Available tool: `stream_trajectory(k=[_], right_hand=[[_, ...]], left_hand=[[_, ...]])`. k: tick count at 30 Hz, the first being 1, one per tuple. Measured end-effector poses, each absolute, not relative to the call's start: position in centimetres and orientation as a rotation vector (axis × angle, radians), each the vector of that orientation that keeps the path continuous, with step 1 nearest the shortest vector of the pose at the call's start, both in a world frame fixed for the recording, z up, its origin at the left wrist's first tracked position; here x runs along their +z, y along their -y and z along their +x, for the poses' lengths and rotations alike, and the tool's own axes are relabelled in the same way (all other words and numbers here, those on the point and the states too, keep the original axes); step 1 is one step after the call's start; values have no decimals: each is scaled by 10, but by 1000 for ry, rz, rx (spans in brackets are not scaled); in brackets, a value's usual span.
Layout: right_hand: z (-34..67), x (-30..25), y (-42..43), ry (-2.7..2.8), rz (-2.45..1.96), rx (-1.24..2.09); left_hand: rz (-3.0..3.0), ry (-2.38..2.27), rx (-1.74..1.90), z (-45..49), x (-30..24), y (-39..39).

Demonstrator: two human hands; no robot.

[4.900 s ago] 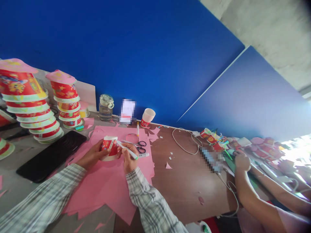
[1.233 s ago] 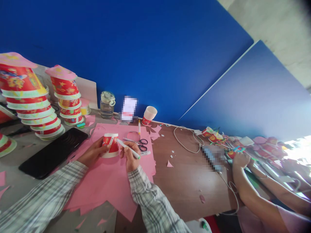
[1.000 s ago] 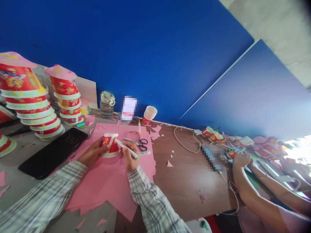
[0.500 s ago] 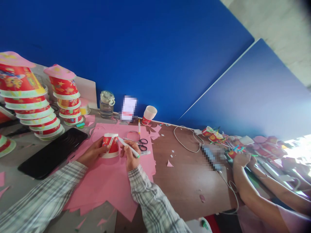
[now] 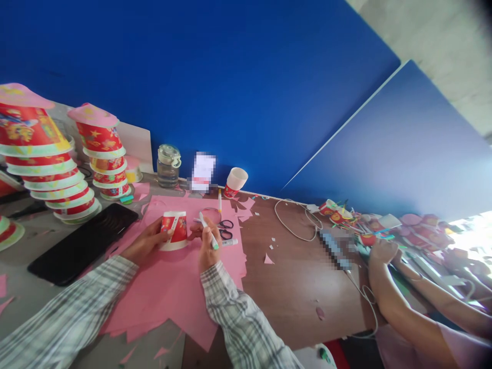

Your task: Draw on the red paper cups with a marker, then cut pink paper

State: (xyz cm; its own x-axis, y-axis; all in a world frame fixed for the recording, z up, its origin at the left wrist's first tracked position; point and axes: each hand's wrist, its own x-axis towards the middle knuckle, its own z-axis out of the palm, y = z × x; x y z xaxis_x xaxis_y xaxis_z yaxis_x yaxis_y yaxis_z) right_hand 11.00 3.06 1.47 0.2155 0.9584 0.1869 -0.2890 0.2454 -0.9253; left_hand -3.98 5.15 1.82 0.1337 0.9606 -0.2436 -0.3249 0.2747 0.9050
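A red and white paper cup [image 5: 175,230] stands upside down on a large pink paper sheet [image 5: 172,292]. My left hand [image 5: 146,242] is closed round its left side. My right hand [image 5: 205,248] grips a white marker pen [image 5: 208,233] with a green end, its tip lifted just right of the cup. Black-handled scissors [image 5: 223,229] and a glue stick [image 5: 229,242] lie on the pink sheet just beyond my right hand.
Two stacks of red paper cups [image 5: 42,164] with pink tops stand at the left, by a black tablet [image 5: 82,241]. A glass jar [image 5: 168,165], another cup [image 5: 234,183] and a white cable [image 5: 292,220] lie further back. Another person's arm [image 5: 388,297] works at the right among craft pieces.
My right hand has swung the marker from lying against the cup's side to a steeper angle, its tip now off the cup. The cup and my left hand stay put.
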Motion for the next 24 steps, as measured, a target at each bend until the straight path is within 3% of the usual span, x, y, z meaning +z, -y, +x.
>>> stream_trajectory(k=[12, 24], right_hand=[[109, 8, -25, 1330, -1028, 902], [112, 3, -26, 1389, -1190, 649]], left_hand=[[925, -856, 1055, -45, 11, -52], [1069, -1059, 1088, -34, 9, -56]])
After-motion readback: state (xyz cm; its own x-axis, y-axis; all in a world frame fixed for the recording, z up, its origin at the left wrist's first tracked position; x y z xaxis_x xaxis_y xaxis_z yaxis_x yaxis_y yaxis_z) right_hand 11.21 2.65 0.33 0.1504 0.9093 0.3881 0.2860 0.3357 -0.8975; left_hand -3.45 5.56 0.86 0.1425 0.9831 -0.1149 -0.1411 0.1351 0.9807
